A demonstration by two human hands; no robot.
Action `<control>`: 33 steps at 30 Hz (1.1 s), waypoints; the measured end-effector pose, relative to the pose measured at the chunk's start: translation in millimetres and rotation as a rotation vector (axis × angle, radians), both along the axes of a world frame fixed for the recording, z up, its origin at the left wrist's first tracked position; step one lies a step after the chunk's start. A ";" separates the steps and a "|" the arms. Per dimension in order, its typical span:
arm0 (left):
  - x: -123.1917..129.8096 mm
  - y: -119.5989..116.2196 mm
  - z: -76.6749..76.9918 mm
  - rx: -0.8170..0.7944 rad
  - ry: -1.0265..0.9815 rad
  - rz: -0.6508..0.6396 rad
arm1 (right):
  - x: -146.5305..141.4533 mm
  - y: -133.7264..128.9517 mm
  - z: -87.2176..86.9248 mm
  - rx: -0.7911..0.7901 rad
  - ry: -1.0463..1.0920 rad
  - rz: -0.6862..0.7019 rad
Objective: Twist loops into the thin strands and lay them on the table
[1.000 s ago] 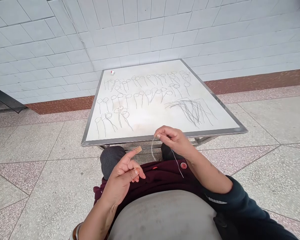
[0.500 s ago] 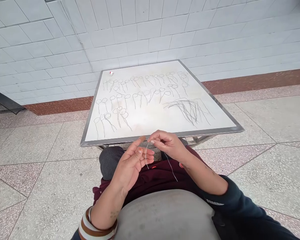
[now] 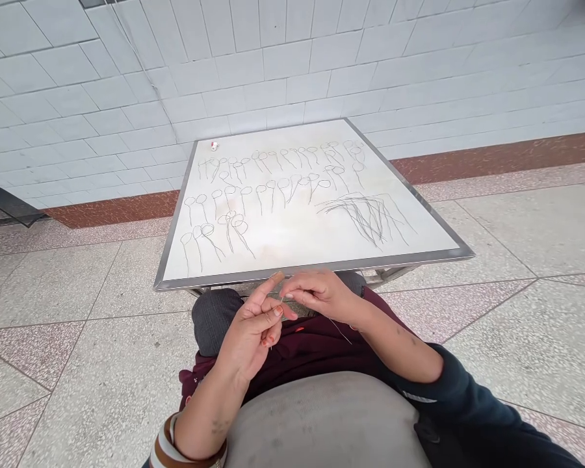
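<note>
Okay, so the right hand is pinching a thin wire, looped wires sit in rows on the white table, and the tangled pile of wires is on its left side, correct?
Not quite: the head view shows the tangled pile of wires on the right side of the white table. The right hand does pinch a thin wire, and looped wires sit in rows.

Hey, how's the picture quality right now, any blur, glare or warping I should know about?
Head view: even, soft light, no harsh glare; white tabletop pale, its far wire loops faint; wall tiles bend and stretch towards the edges; wire between the hands too thin to trace fully.
</note>
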State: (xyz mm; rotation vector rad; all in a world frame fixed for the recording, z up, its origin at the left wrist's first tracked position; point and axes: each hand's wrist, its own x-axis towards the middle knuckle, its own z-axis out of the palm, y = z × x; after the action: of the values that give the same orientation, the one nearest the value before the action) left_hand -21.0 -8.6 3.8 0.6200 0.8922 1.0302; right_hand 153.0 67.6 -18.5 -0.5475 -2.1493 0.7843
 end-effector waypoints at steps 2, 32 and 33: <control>-2.2 -1.9 -1.0 0.005 0.054 -0.002 | 0.9 -1.3 -0.2 0.034 -0.006 -0.006; -44.9 -10.7 4.4 0.143 0.485 0.258 | 7.2 -3.2 0.7 -0.042 -0.058 -0.235; -39.1 -5.5 9.4 0.182 0.481 0.230 | 5.5 -5.3 2.3 -0.027 -0.061 -0.220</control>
State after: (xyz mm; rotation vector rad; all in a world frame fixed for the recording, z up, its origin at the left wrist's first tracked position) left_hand -60.1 -14.1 13.1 0.9591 1.3222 1.1997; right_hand 158.5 62.3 -16.2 -0.8162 -2.0919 0.6825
